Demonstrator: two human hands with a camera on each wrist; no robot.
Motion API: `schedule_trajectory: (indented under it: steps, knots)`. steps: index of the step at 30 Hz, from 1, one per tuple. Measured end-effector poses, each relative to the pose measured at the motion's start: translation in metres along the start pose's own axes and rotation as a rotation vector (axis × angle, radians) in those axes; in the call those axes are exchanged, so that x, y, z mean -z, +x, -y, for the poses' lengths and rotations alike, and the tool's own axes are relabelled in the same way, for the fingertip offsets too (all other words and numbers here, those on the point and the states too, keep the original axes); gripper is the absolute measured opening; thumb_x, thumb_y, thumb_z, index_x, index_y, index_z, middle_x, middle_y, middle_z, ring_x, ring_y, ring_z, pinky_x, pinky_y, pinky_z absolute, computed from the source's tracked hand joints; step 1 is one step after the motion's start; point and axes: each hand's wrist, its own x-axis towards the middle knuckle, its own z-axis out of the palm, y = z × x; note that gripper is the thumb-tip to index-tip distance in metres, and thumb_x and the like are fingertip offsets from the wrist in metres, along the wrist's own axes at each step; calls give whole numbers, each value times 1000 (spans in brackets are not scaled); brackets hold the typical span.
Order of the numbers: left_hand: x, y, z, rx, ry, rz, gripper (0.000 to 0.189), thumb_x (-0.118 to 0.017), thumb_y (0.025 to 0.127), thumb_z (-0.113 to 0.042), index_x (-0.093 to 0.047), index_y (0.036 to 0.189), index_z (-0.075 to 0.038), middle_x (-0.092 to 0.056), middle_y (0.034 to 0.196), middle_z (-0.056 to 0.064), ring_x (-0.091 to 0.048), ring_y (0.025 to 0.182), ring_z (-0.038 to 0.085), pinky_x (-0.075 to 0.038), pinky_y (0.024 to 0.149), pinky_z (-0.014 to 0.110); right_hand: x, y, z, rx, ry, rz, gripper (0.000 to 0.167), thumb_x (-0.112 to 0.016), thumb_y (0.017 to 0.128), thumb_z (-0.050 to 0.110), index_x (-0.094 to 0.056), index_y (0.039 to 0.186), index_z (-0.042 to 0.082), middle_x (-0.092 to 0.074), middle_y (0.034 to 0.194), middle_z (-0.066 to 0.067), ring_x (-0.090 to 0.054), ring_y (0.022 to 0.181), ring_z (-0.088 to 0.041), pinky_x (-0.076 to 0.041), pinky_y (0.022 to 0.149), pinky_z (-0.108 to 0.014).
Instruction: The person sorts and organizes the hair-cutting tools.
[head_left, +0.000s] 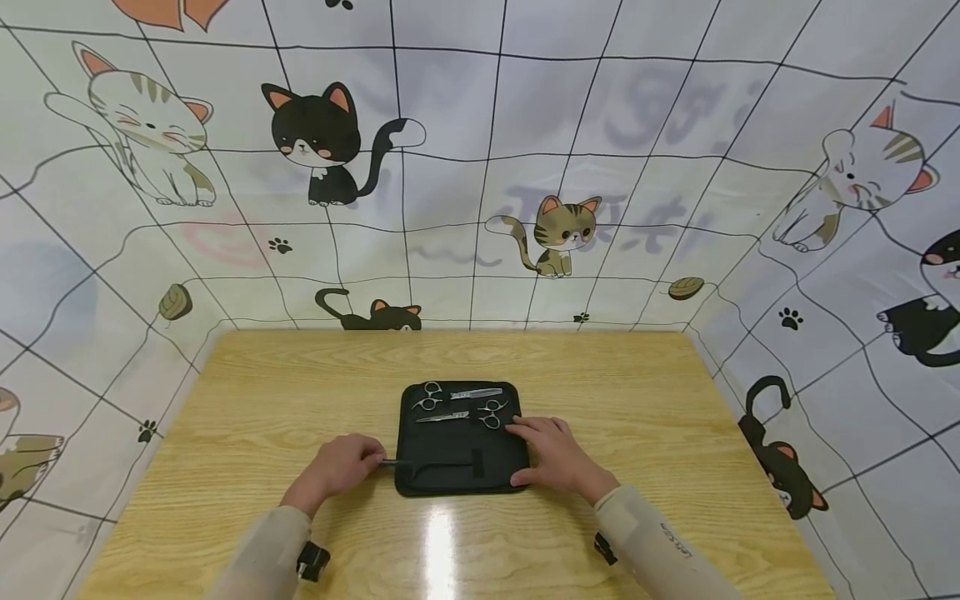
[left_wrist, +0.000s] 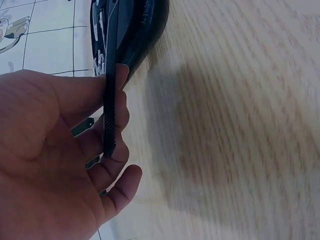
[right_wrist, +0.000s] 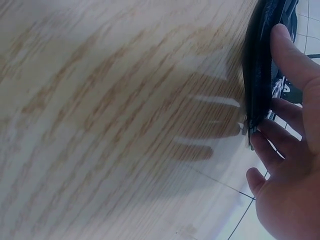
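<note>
A black case lies flat on the wooden table. My left hand pinches one end of a thin black comb between thumb and fingers; fine teeth show along it in the left wrist view. The comb's far part lies over the lower half of the case, near a small black strap. Along the case's right edge, my right hand rests with thumb and fingers spread, touching it near the lower and upper right. Two pairs of scissors, an upper pair and a lower pair, lie in the case's upper half.
The light wood table extends around the case. Cloth walls printed with cats and grid lines rise behind it and at both sides. A bright reflection falls on the tabletop in front of the case.
</note>
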Motion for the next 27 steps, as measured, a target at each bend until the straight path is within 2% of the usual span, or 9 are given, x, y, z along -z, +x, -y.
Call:
schedule_trajectory:
  steps: [7, 11, 20, 27]
  knots:
    - [-8, 6, -3, 37, -3, -17, 11, -62, 94, -14, -72, 88, -13, -60, 75, -3, -49, 71, 13, -39, 66, 30, 0, 0, 2, 4, 4, -4, 82, -79, 75, 51, -51, 142, 14, -47, 149, -11, -43, 135, -31, -28, 109, -58]
    - [-14, 9, -4, 45, -19, -32, 10, -61, 93, -13, -66, 85, -12, -56, 74, -3, -48, 69, 14, -38, 64, 30, 0, -1, 2, -4, 7, 0, 82, -79, 75, 50, -50, 142, 14, -46, 149, -11, -43, 136, -31, -27, 109, -58]
    - [-22, 14, -9, 28, 72, -87, 14, -63, 91, -15, -60, 77, -18, -50, 65, -6, -46, 66, 12, -36, 72, 39, -1, -1, 2, 4, -15, -9, 82, -78, 75, 51, -50, 142, 14, -46, 149, -10, -43, 136, -30, -28, 109, -57]
    - [-27, 16, -13, 32, 89, -102, 16, -62, 90, -16, -59, 75, -20, -50, 64, -7, -46, 65, 12, -37, 76, 44, -1, -2, 2, 4, -27, -11, 82, -78, 75, 52, -50, 142, 14, -47, 149, -10, -44, 135, -30, -29, 109, -56]
